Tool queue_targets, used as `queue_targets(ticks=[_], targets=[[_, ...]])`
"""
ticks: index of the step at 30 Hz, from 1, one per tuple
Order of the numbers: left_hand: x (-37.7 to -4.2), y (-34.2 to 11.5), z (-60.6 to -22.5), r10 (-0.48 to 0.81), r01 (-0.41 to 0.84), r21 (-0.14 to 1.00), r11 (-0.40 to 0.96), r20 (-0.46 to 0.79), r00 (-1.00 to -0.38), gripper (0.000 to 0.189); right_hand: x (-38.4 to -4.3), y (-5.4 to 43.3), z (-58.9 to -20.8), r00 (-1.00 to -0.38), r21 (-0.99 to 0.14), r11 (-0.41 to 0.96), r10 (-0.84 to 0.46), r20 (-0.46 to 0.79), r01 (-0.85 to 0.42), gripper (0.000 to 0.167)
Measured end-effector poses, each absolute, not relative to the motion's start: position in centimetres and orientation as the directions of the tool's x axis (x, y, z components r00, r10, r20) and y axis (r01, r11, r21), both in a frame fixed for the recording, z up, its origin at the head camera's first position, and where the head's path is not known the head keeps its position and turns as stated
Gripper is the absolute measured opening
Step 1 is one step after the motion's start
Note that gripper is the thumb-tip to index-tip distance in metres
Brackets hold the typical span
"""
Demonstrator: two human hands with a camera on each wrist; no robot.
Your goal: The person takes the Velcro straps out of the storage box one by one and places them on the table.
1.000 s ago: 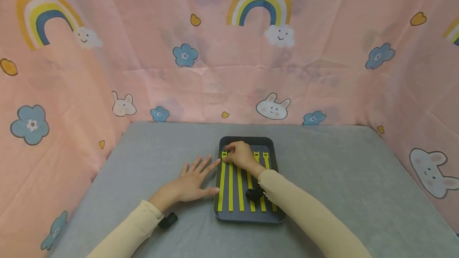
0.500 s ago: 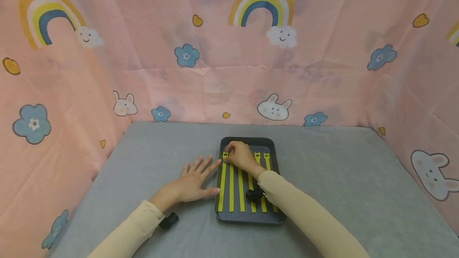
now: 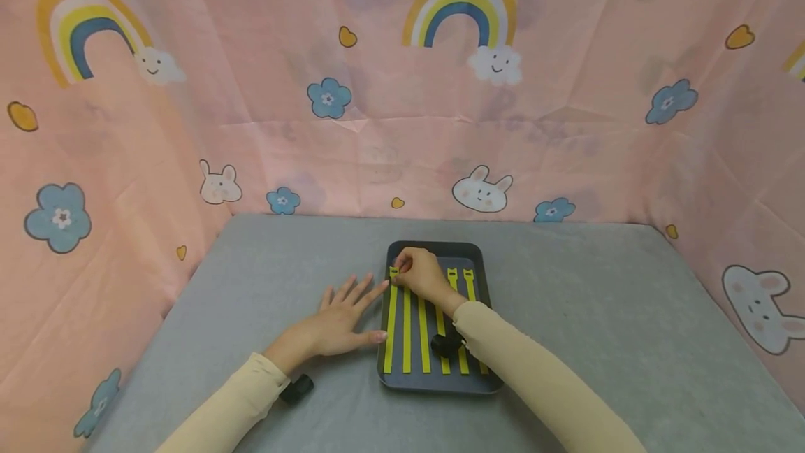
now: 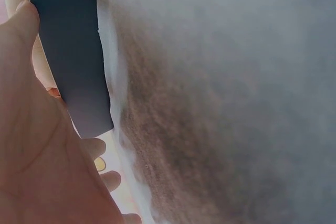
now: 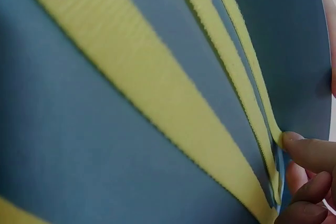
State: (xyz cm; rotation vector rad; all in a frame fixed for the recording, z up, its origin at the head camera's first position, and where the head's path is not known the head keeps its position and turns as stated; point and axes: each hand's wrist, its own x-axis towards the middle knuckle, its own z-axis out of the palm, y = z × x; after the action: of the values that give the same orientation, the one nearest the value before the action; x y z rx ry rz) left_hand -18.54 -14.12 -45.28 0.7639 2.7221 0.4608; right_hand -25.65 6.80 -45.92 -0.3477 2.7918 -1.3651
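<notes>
Yellow is catching my eye first over the feed: six flat straps are lying lengthwise inside a dark grey tray, each running from the near end toward the far end. From here I am seeing the right hand pinching the leftmost strap just below its slotted head, near the far left corner of the tray. In the right wrist view I am watching the thumb touching that strap where it is bending upward at its edge. The hand is hiding the heads of some neighbouring straps, while two on the right are showing theirs.

The left hand is lying with its fingers spread, palm down, beside the tray; its thumb and index finger are meeting the left wall, though I am unable to tell how firmly they are pressing.

Under everything a grey cloth is covering the table, and behind it a pink curtain is hanging, printed with rainbows, flowers and rabbits. Cream sleeves are covering both forearms, and a black camera is sitting at the left wrist, another at the right.
</notes>
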Motion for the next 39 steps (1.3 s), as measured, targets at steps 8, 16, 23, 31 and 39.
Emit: queue_targets(ticks=[8,16,23,31,39], targets=[[-18.55,-14.10,-45.31,0.535,0.448,0.371,0.814,-0.176,-0.826,0.087,-25.65,6.89,-46.08,-0.970,-0.791,0.571,-0.214,0.113,-0.219,0.015],[-18.53,-14.11,-45.26,0.537,0.451,0.371,0.812,-0.172,-0.826,0.087,-25.58,7.00,-46.07,-0.971,-0.801,0.559,-0.211,0.114,-0.215,0.014],[-18.35,-14.06,-44.96,0.537,0.450,0.374,0.811,-0.173,-0.825,0.087,-25.50,7.07,-46.02,-0.967,-0.801,0.552,-0.221,0.126,-0.230,0.012],[-18.34,-14.00,-44.97,0.535,0.445,0.380,0.811,-0.172,-0.827,0.086,-25.63,7.24,-45.96,-0.971,-0.806,0.551,-0.209,0.117,-0.216,0.010],[-18.35,-14.00,-44.99,0.537,0.447,0.378,0.811,-0.175,-0.825,0.087,-25.55,7.42,-45.61,-0.966,-0.807,0.541,-0.216,0.138,-0.236,0.011]])
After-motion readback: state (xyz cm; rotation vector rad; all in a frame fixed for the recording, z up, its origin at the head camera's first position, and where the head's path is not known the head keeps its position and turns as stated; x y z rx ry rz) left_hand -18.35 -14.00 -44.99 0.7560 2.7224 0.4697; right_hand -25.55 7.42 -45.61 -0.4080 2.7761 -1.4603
